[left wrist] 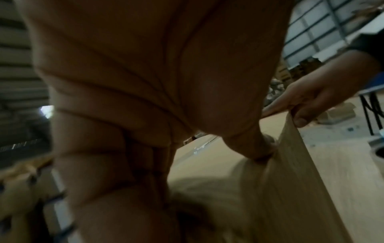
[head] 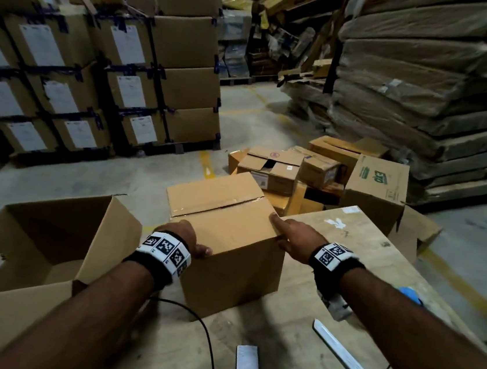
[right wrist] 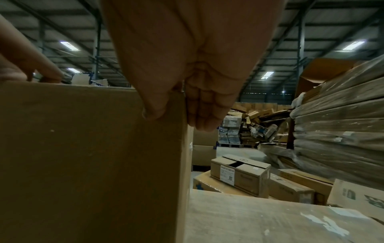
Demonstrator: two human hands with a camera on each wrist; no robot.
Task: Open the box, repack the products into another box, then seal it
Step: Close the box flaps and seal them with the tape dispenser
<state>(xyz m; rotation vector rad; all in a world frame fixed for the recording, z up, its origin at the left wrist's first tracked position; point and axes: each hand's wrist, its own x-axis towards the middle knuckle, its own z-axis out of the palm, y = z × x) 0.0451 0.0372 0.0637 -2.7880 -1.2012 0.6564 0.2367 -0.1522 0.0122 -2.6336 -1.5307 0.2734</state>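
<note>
A closed brown cardboard box [head: 225, 230], its top seam taped, stands on the wooden table [head: 345, 290]. My left hand [head: 190, 240] grips its near left top corner, thumb on the front face, fingers down the left side. My right hand [head: 279, 234] grips the near right top corner, index finger along the top edge. In the right wrist view the thumb [right wrist: 153, 106] presses the box [right wrist: 83, 156] front while the fingers [right wrist: 205, 111] curl round its right side. An empty open box [head: 47, 241] sits to the left. The contents are hidden.
On the table near me lie a white cutter [head: 341, 351], a barcode slip [head: 247, 367], a black cable [head: 207, 335] and a blue object [head: 410, 294]. Loose cartons [head: 314, 168] pile on the floor behind. Stacked labelled cartons [head: 96, 76] stand left, wrapped pallets [head: 444, 86] right.
</note>
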